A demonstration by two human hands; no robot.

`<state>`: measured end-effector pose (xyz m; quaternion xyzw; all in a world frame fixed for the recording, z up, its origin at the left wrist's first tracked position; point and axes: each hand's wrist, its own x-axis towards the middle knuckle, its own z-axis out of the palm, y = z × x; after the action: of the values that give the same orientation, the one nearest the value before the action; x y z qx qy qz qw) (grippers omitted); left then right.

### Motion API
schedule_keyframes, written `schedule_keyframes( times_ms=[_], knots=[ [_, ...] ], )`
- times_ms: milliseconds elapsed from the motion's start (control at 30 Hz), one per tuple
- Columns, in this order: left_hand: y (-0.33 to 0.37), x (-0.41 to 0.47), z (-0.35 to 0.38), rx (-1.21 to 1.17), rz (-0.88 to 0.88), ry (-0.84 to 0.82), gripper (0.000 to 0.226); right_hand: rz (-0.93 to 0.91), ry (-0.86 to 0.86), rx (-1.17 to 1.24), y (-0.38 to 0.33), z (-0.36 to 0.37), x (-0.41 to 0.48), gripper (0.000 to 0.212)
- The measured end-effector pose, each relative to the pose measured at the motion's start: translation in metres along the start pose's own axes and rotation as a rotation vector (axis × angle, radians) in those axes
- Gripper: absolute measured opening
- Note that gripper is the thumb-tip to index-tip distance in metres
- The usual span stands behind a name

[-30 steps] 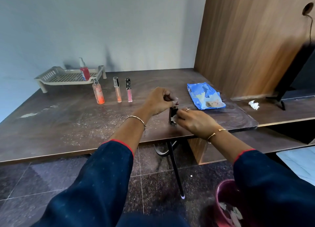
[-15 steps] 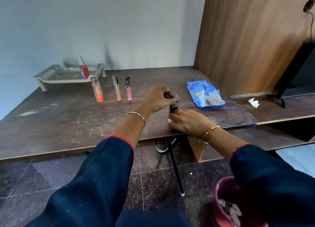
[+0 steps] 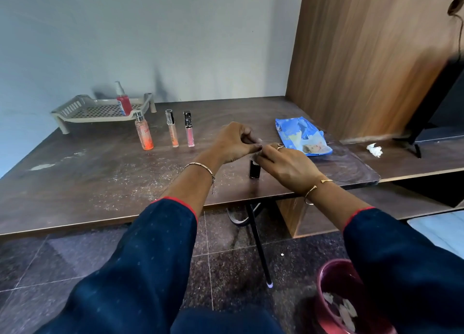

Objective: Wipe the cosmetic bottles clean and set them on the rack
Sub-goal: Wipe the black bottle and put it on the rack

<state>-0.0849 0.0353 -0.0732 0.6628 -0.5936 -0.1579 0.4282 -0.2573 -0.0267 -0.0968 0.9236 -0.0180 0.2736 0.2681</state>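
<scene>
Dusty worktop (image 3: 100, 183) seen under hands. Wipe now shifted up from body to cap of black bottle (image 3: 254, 169), standing near front edge. Left hand (image 3: 232, 142) fingers pinched at cap; right hand (image 3: 286, 165) fingers closed, wipe hardly visible. Rack (image 3: 75, 107) awaited next.

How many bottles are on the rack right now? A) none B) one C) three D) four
B: only the red pump bottle stands on the rack; the orange spray bottle, two gloss tubes and the small dark bottle are all on the table.
</scene>
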Motion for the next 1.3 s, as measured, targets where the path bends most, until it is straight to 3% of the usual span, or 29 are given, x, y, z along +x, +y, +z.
schedule_keyframes(
  times_ms=[67,133,367,667,767,833,1000,1067,1167,1300],
  knots=[
    [0.000,-0.001,0.000,-0.015,-0.011,0.000,0.021,0.021,-0.006,0.046,-0.006,0.008,-0.005,0.014],
    [-0.001,-0.002,-0.001,-0.038,-0.020,0.005,0.022,-0.082,-0.058,0.058,-0.011,0.017,-0.014,0.010],
    [0.002,-0.003,0.000,-0.048,-0.024,0.005,0.017,-0.212,-0.176,0.002,-0.014,0.019,-0.004,0.022],
    [0.005,-0.005,-0.001,-0.039,-0.019,-0.010,0.015,-0.171,-0.260,0.012,-0.004,0.013,-0.013,0.026],
    [0.005,-0.007,-0.001,-0.049,-0.024,-0.023,0.015,-0.023,-0.225,0.023,0.007,0.011,-0.028,0.022],
    [0.008,-0.009,-0.003,-0.070,-0.031,-0.039,0.012,0.203,-0.135,0.130,0.013,0.010,-0.035,0.010],
    [0.011,-0.019,-0.006,-0.119,-0.019,-0.067,0.017,0.938,0.191,0.677,-0.012,0.014,-0.026,0.017],
    [0.010,-0.021,-0.004,-0.118,-0.012,-0.030,0.018,1.131,0.257,0.898,-0.025,0.017,-0.014,0.014],
    [0.008,-0.021,0.000,-0.117,-0.012,0.005,0.019,1.156,0.314,0.953,-0.038,0.023,-0.001,0.006],
    [0.007,-0.021,-0.001,-0.129,-0.002,0.011,0.018,1.107,0.323,0.907,-0.043,0.032,-0.004,0.012]
  ],
)
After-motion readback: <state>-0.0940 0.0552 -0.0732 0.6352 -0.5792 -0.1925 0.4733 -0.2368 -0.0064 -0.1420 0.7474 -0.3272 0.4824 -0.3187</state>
